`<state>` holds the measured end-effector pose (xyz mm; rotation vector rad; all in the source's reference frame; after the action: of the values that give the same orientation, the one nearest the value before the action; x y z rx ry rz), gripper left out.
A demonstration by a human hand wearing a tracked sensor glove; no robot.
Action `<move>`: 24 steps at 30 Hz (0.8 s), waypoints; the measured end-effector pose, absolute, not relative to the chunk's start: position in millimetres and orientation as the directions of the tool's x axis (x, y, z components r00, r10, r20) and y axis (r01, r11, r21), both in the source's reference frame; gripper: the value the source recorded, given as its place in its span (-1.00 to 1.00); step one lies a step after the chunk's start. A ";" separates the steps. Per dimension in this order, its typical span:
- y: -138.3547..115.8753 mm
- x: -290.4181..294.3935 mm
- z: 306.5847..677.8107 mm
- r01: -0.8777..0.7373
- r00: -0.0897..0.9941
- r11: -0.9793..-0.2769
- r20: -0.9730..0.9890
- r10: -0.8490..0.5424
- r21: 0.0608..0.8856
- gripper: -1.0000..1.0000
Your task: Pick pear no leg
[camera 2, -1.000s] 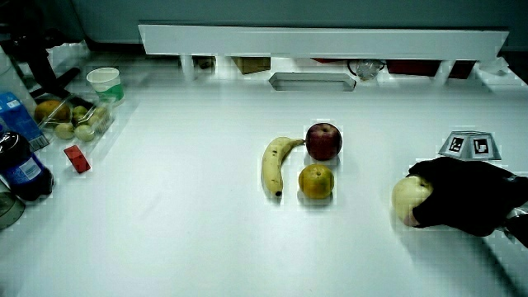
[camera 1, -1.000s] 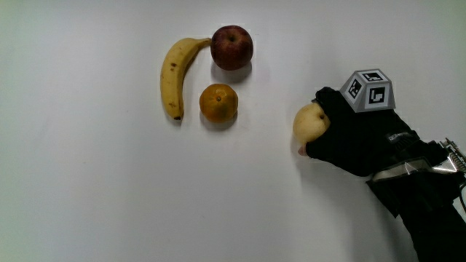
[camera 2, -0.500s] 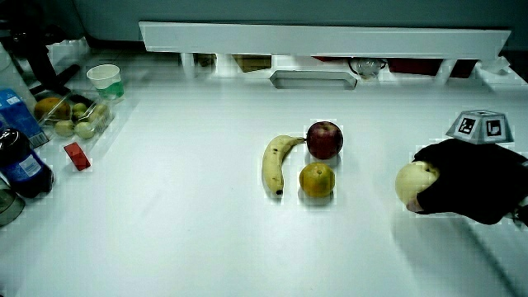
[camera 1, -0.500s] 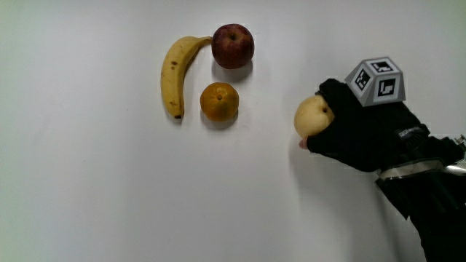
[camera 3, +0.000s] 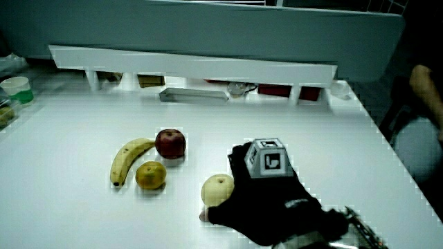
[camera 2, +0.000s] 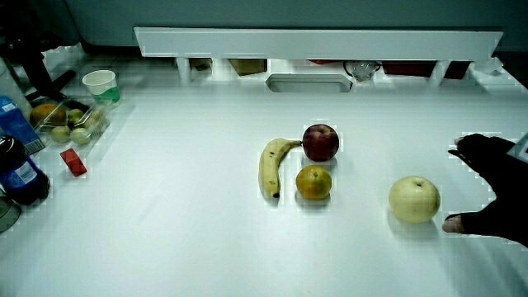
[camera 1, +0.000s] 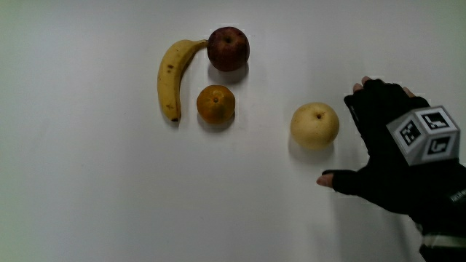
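The pale yellow pear [camera 1: 314, 125] rests on the white table [camera 1: 87, 189], apart from the other fruit. The gloved hand [camera 1: 378, 145] lies beside the pear with fingers spread and holds nothing; its thumb tip is on the table, nearer to the person than the pear. Both side views show the pear [camera 2: 414, 200] [camera 3: 217, 189] next to the hand [camera 2: 493, 194] [camera 3: 256, 200]. In a side view the hand partly covers the pear.
A banana [camera 1: 171, 76], a red apple [camera 1: 228, 48] and an orange [camera 1: 215, 103] lie grouped together. In a side view, a bottle [camera 2: 16, 165], a bag of fruit [camera 2: 62, 120], a small red thing [camera 2: 73, 161] and a cup [camera 2: 101, 82] stand at the table's edge. A low partition [camera 2: 313, 41] runs along the table.
The hand, which was shut on the pear, has let it go. The pear now sits on the table and the hand has drawn away beside it with spread fingers.
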<state>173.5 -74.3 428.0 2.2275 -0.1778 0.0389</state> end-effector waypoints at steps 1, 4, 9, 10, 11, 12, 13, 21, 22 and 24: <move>-74.3 173.6 427.2 -0.151 0.988 -0.621 0.099 -0.117 0.769 0.58; -73.1 172.9 425.1 -0.153 0.988 -0.651 0.090 -0.128 0.743 0.74; -73.6 170.9 420.3 -0.160 0.985 -0.655 0.078 -0.153 0.738 1.00; -74.1 170.6 416.2 -0.171 0.984 -0.662 0.089 -0.156 0.730 1.00; -74.9 171.4 413.4 -0.167 0.984 -0.667 0.084 -0.156 0.726 1.00; -75.9 172.0 410.1 -0.171 0.984 -0.673 0.088 -0.156 0.720 1.00; -76.9 171.2 403.6 -0.183 0.982 -0.685 0.098 -0.162 0.705 1.00; -97.1 173.2 377.5 -0.171 0.985 -0.748 0.104 -0.136 0.641 1.00; -99.8 171.8 376.1 -0.184 0.983 -0.739 0.129 -0.132 0.648 1.00; -105.4 167.6 374.5 -0.187 0.982 -0.733 0.145 -0.121 0.655 1.00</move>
<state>167.6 -105.4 374.5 2.4007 -0.2133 0.1196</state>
